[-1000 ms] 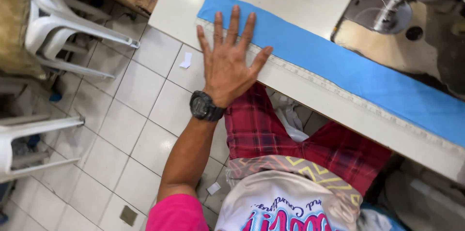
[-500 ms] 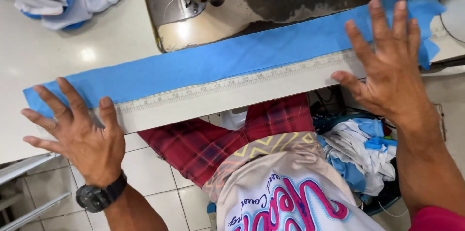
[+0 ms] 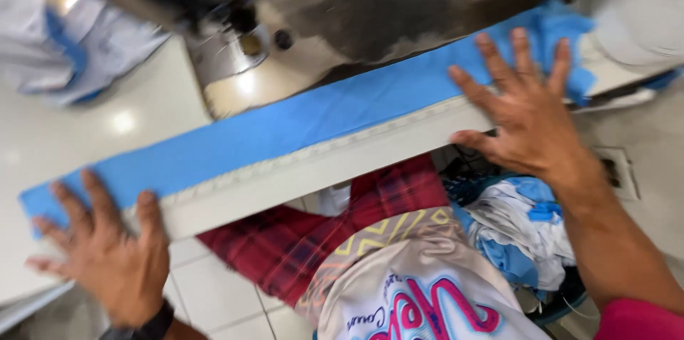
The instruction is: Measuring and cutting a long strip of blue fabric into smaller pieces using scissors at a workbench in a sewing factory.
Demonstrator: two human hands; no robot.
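Observation:
A long blue fabric strip [image 3: 299,122] lies along the front edge of a white table [image 3: 64,140]. My left hand [image 3: 100,254] presses flat on the strip's left end, fingers spread, a black watch on its wrist. At the strip's right end my right hand [image 3: 524,108] lies flat with fingers spread, the thumb over the table's edge. Neither hand grips anything. The picture is blurred by motion.
A sewing machine [image 3: 313,19] stands on the table just behind the strip. Pale blue and white garments [image 3: 64,33] lie at the back left. A heap of blue and white cloth [image 3: 520,226] sits below the table by my red plaid lap [image 3: 313,233].
The view swung right from the left end to take in both hands on the strip. Since half a second ago both hands stay flat at the strip's ends.

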